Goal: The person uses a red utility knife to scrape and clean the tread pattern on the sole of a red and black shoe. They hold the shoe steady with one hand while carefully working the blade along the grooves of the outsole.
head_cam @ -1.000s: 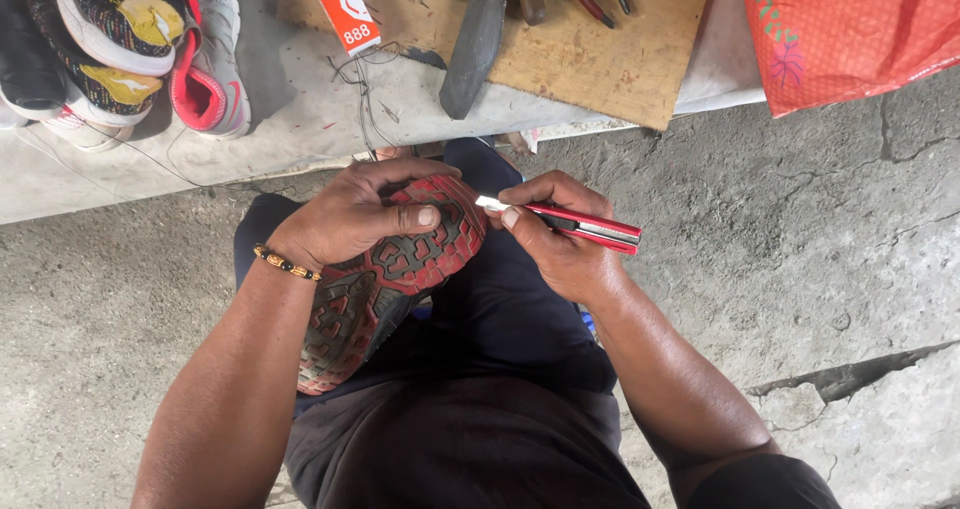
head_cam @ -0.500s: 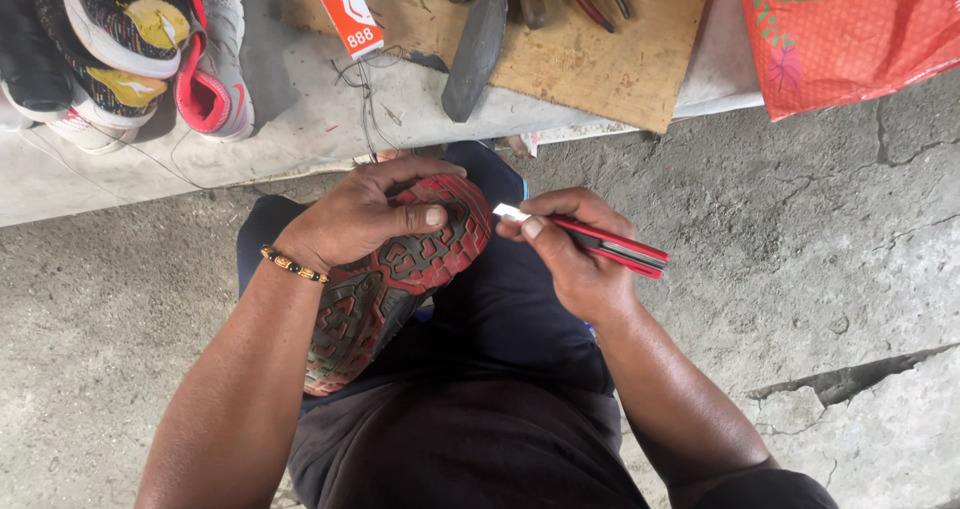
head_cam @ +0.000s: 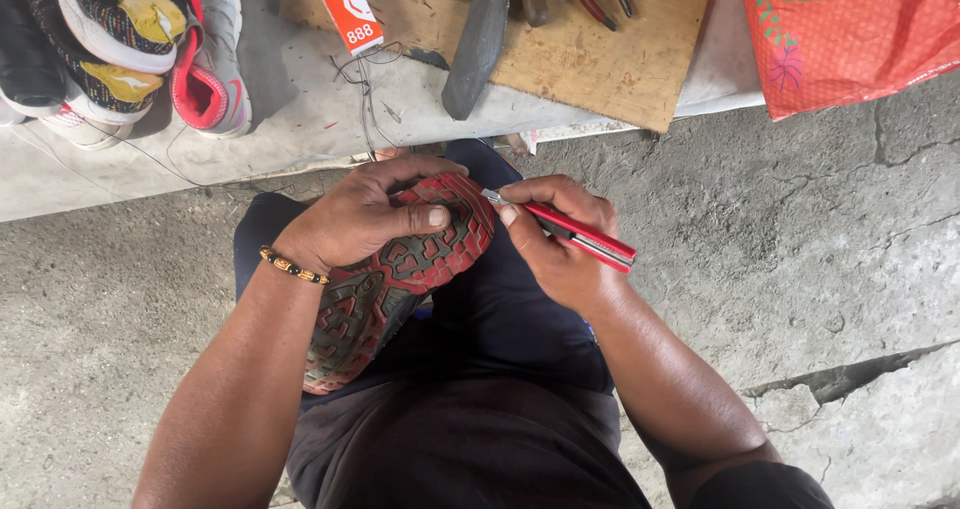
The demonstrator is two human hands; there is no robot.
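My left hand (head_cam: 365,214) grips a shoe (head_cam: 390,284) turned sole up on my lap; the sole is red and dark grey with a blocky tread. The thumb presses across the toe part. My right hand (head_cam: 560,239) holds a red and black utility knife (head_cam: 585,237), its short blade tip touching the edge of the sole at the toe. A beaded bracelet (head_cam: 290,265) sits on my left wrist.
A low concrete ledge (head_cam: 300,119) in front carries several sports shoes (head_cam: 120,39) at the left, a wooden board (head_cam: 590,39) with hand tools, a dark sole piece (head_cam: 478,44) and an orange-white tube (head_cam: 345,7). An orange patterned bag (head_cam: 850,29) lies at the right. Cracked concrete floor surrounds me.
The knife's blade tip has come back against the sole's toe edge after my right hand had shifted slightly right. The left hand keeps the same hold on the shoe.
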